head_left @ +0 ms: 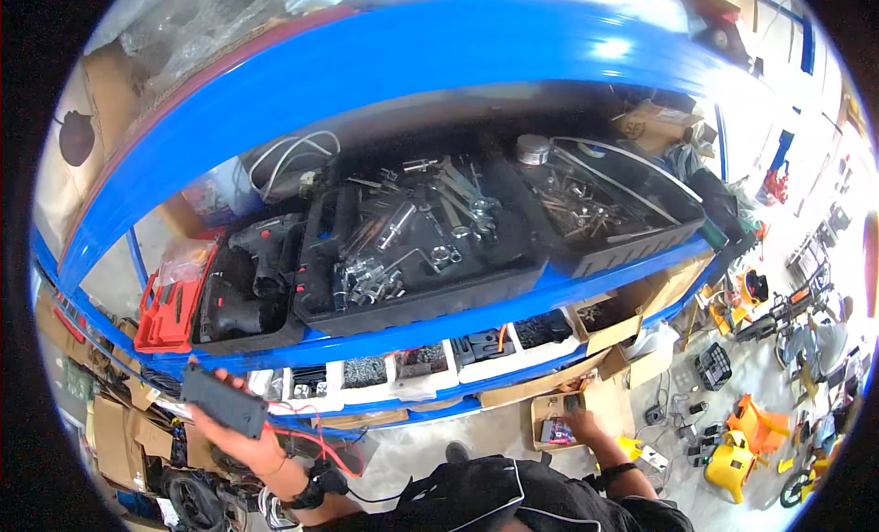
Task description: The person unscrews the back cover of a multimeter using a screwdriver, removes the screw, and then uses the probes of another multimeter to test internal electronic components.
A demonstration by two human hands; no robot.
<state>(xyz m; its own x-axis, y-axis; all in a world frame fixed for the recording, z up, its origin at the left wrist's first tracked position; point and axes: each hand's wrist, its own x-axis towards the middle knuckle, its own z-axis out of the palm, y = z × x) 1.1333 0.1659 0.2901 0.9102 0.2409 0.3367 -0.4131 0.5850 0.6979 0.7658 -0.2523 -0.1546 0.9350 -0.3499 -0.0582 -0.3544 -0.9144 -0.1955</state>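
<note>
1. Workshop storage bay: blue steel shelving (385, 65) arching across the view, concrete floor below right strewn with yellow and orange ride-on toys (732, 440) and small parts.
2. On the middle shelf: black tray of wrenches and sockets (412, 239) at centre, second black tray of loose metal bits (595, 211) to its right, dark cordless drill in a case (252, 276) to the left, red tool case (169, 308) at the far left end.
3. Lower shelf: row of white bins of small hardware (403, 367), cardboard boxes beside them.
4. Left hand (243, 440): raised, fingers wrapped under a flat black rectangular box (224, 399), held just in front of the lower shelf edge; red wires (307, 436) trailing from the box past the wrist.
5. Right hand (581, 427): lowered, at a small open cardboard box (558, 418) near the floor; fingers curled on something inside, contents too small to tell.
6. Judged step: picking or matching a part while the wired box is kept up and ready.
7. Judged requirement for the next move: steady support of the box, wires kept clear of the shelf lip, a firm pinch on whatever the right fingers select.
</note>
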